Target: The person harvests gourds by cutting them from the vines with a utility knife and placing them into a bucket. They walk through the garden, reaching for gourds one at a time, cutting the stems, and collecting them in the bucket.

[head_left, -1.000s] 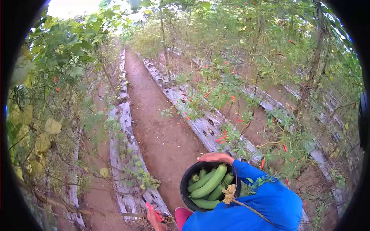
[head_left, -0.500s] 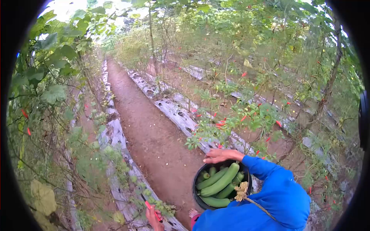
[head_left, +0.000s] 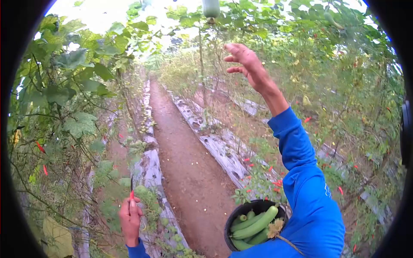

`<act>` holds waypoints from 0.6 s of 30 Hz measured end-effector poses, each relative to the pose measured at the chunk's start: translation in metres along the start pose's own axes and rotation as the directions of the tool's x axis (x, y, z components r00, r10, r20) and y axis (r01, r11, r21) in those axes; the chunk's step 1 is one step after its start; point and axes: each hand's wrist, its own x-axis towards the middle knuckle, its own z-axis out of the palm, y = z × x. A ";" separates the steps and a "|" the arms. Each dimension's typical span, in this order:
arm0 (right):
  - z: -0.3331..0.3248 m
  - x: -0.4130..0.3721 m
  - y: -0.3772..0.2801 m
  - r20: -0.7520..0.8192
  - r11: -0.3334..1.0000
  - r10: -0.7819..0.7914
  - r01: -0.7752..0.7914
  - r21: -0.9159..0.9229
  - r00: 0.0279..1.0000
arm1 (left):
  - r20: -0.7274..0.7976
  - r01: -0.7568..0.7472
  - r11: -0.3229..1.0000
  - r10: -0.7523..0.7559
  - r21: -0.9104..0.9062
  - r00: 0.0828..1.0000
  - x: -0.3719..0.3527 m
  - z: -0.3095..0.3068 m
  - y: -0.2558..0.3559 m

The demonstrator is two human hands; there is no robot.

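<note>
My left hand (head_left: pixel 130 218), at lower left, is closed around the red handle of a small knife (head_left: pixel 131 189), its thin dark blade pointing up. My right hand (head_left: pixel 248 64) is raised with fingers apart and holds nothing. Above and left of it, a pale green gourd (head_left: pixel 211 8) hangs at the top edge, its upper part cut off by the frame. A black bucket (head_left: pixel 228 230) with several long green gourds (head_left: pixel 257 225) sits low by my body. A frayed rope (head_left: pixel 275 228) lies over its near side.
A dirt path (head_left: pixel 172 150) runs ahead between beds covered in silvery plastic mulch (head_left: pixel 219 155). Leafy vines (head_left: pixel 81 86) crowd the left, and chili plants with red chilies (head_left: pixel 277 184) stand at right. Another gourd (head_left: pixel 333 19) hangs at upper right.
My right hand has left the bucket's rim and risen toward the hanging gourd. My left hand has come up with the knife, now pointing upward. The view has tilted up.
</note>
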 end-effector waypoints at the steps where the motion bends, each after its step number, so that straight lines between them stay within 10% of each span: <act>1: -0.007 0.022 -0.002 -0.096 0.997 -0.011 0.018 0.078 0.995 | -0.023 -0.055 0.997 0.056 0.051 0.998 0.012 -0.002 0.025; 9: -0.008 0.167 -0.054 0.019 0.928 -0.156 0.140 0.345 0.988 | -0.058 -0.501 0.759 0.572 0.415 0.818 0.087 0.030 0.208; 18: -0.030 0.166 -0.031 0.340 0.790 -0.299 0.031 0.612 0.892 | 0.078 -0.579 0.358 0.801 0.732 0.593 0.178 0.084 0.364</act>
